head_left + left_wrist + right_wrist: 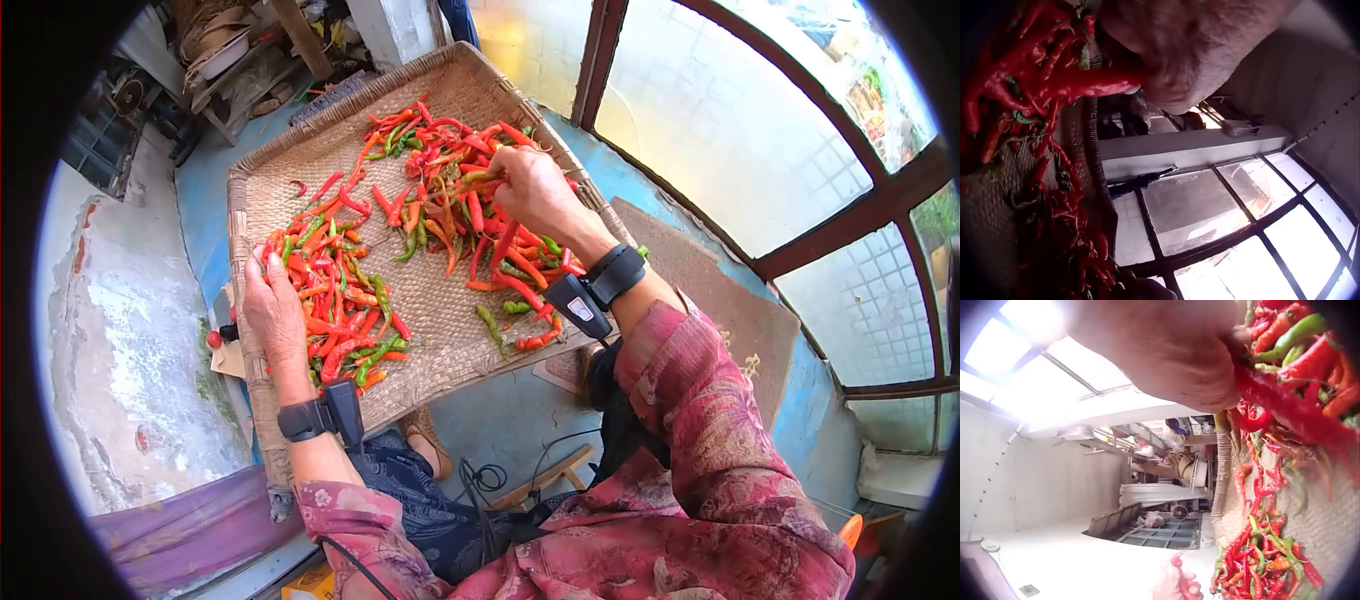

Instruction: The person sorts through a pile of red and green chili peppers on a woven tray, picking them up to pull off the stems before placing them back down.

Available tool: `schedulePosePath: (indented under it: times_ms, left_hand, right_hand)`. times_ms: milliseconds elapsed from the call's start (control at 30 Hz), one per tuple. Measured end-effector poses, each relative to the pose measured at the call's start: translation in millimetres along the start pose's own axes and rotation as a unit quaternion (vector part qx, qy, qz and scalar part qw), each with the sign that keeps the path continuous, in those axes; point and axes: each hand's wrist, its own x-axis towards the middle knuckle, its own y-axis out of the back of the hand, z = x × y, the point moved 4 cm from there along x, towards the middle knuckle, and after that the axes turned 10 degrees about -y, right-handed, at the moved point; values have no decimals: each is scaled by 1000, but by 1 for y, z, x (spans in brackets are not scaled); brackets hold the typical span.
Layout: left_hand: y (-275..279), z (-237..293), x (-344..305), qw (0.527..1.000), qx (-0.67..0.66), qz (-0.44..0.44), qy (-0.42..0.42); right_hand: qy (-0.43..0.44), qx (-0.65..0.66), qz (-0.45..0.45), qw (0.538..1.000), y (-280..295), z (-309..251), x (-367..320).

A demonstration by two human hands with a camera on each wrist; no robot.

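Red, orange and green chilli peppers (330,290) lie in two main piles on a woven tray (420,365). My left hand (275,310) is at the tray's left edge beside the smaller pile. In the left wrist view a red pepper (1091,82) runs into the grip of that hand (1179,50). Over the larger pile (450,160), my right hand (545,200) has its fingers curled and pinches peppers. From the right hand (1172,362) a blurred red pepper (1291,409) sticks out in the right wrist view; its fingertips are partly hidden.
The tray's raised rim (345,105) runs around the peppers. Framed windows (720,130) stand to the right and a peeling wall (150,350) to the left. A cable (485,480) and a wooden piece (545,480) are below the tray's near edge.
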Motion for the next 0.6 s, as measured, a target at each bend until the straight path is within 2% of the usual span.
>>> schedulePosePath:
  times_ms: [33,100,133,167,200,267,300,367,400,433,500,533,567,600]
  left_hand:
    - [3,-4,-1,1000,0,2,2]
    - [3,-11,-3,979,170,-115,9]
    - [3,-8,-6,975,209,-68,-43]
    - [2,-8,-7,975,207,-66,-43]
    - [4,3,-6,972,220,-42,-67]
    - [4,26,-8,968,233,-17,-90]
    - [-1,42,-8,976,178,-18,-123]
    - [-16,68,-13,983,52,-44,-170]
    - [-30,76,-19,985,-49,-87,-138]
    - [-43,83,-26,970,-184,-144,-60]
    - [-67,101,-42,933,-313,-175,-21]
    - [-79,109,-47,914,-362,-185,-15]
    - [-84,114,-53,914,-362,-184,-14]
    - [-91,122,-57,887,-404,-221,34]
  right_hand:
    - [3,0,-1,1000,3,0,1]
    - [-113,78,-49,989,11,5,4]
    - [-96,50,-15,994,20,-2,5]
    - [-94,48,-15,994,22,1,7]
    - [-165,159,-57,972,19,10,10]
    - [-278,378,-124,875,22,6,6]
    - [-276,377,-125,875,21,8,6]
    - [-299,508,-146,794,8,18,5]
    - [-305,538,-158,769,1,20,7]
    - [-304,538,-161,769,-1,17,7]
    - [-326,594,-208,706,-6,9,1]
    - [-320,603,-231,693,-12,4,0]
    - [-335,603,-234,685,-17,2,-4]
    - [-335,599,-246,684,-22,-2,-8]
